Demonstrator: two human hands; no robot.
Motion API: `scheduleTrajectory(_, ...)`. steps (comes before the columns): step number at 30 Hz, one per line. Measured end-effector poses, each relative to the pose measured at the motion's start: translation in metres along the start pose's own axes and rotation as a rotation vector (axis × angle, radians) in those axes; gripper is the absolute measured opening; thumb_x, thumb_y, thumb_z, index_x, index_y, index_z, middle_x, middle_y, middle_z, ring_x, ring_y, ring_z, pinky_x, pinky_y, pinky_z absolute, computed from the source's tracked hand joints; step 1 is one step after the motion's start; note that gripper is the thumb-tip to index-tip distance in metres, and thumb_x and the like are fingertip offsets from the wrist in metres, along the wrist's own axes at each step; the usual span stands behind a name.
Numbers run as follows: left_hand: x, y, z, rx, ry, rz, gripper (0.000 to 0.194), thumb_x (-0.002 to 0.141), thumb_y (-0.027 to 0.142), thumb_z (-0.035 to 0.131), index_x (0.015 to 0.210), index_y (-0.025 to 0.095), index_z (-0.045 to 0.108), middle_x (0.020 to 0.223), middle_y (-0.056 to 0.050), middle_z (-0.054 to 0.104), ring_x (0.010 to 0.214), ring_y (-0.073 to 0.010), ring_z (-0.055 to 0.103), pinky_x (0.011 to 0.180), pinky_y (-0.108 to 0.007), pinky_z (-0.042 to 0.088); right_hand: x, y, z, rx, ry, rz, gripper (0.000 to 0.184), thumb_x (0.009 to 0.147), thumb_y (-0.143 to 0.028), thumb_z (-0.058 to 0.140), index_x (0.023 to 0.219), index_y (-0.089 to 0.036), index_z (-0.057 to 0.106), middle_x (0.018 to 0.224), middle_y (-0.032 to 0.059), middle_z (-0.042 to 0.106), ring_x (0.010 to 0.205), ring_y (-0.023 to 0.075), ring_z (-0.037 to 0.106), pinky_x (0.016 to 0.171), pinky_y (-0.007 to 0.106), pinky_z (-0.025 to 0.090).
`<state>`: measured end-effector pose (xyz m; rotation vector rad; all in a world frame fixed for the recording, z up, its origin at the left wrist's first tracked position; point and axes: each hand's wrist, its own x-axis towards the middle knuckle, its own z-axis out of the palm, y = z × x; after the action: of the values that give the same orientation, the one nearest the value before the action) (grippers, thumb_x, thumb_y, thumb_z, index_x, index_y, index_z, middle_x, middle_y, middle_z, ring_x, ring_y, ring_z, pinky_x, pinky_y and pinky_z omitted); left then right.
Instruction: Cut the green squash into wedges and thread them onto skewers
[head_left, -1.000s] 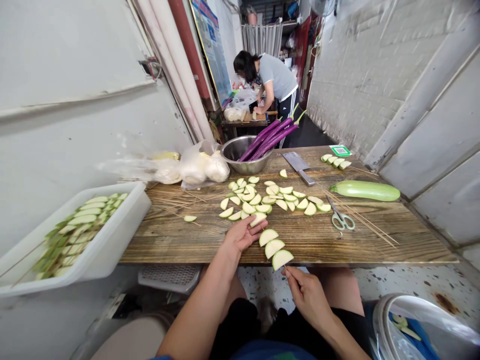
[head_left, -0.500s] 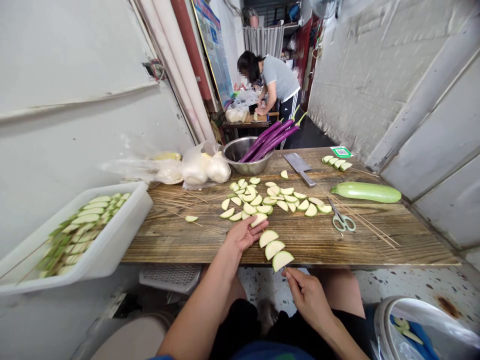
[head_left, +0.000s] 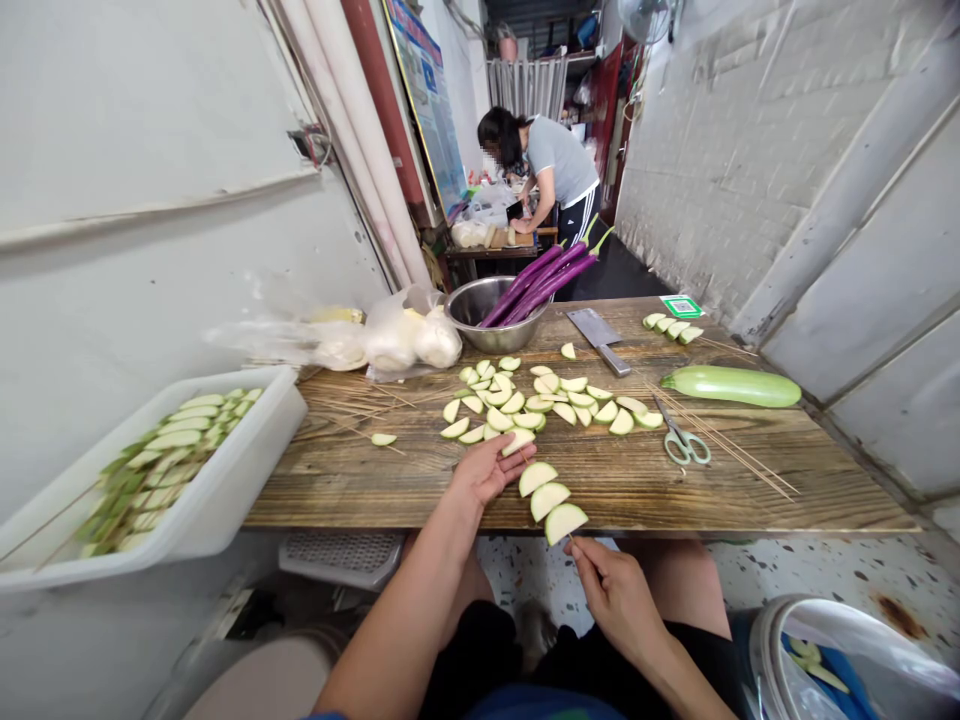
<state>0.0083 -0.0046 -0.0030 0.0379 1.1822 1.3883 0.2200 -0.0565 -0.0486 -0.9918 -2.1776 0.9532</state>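
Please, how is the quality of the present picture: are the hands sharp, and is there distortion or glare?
Head view: left hand and right hand look fairly sharp; head view: metal bowl shows soft highlights; head view: wall pipes slant, and the edges look stretched, perhaps from a wide lens.

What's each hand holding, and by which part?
The right hand holds a skewer by its near end; the left hand holds a vegetable slice, exact grip unclear.

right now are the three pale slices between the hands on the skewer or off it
On: the slices line up, and the skewer shows between the nearest one and the right hand.
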Motion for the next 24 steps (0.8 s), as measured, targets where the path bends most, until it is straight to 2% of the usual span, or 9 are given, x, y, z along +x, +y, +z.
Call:
scheduleTrajectory(5,0.0011,-0.0003,-0.0004,0.047,0.007,0.008,0.009,0.079,0.011,0.052,0.088,0.01,0.054,0.079,-0.013,0.067,0.068,-0.0203,0.067,0.066,-0.035,0.055,-0.0004,-0.0006,-0.001,0.001,0.001,0.003,0.032,0.09,-0.03,0.032,0.076,-0.017,0.057,0.06,0.0014,0.056,0.053,0.0124,0.052,0.054,0.021,0.038)
scheduleTrajectory(12,0.0029,-0.0002,-0.0033,0.096,-0.055,-0.025,0.009,0.077,0.013,0.055,0.085,0.009,0.057,0.079,-0.015,0.067,0.071,-0.0222,0.067,0.065,-0.034,0.054,-0.0011,0.0002,0.0004,0.003,-0.011,0.004,0.031,0.09,-0.028,0.033,0.076,-0.017,0.057,0.063,0.0018,0.058,0.055,0.0122,0.053,0.056,0.021,0.038)
scheduleTrajectory(17,0.0037,-0.0059,-0.0007,0.09,-0.067,0.067,0.018,0.078,0.024,0.058,0.089,0.01,0.057,0.081,-0.014,0.067,0.07,-0.0223,0.067,0.061,-0.033,0.055,-0.0003,-0.0004,0.0006,-0.012,-0.006,0.006,0.031,0.09,-0.028,0.032,0.076,-0.017,0.057,0.06,0.0007,0.056,0.054,0.012,0.052,0.054,0.021,0.037)
scheduleTrajectory(24,0.0094,-0.0078,0.0042,0.003,-0.006,0.123,0.012,0.078,0.013,0.056,0.088,0.008,0.059,0.079,-0.013,0.067,0.068,-0.0205,0.067,0.065,-0.033,0.056,-0.0003,-0.0027,0.0008,-0.029,-0.004,-0.006,0.031,0.09,-0.028,0.032,0.074,-0.017,0.056,0.058,-0.0003,0.053,0.052,0.0115,0.05,0.051,0.021,0.034)
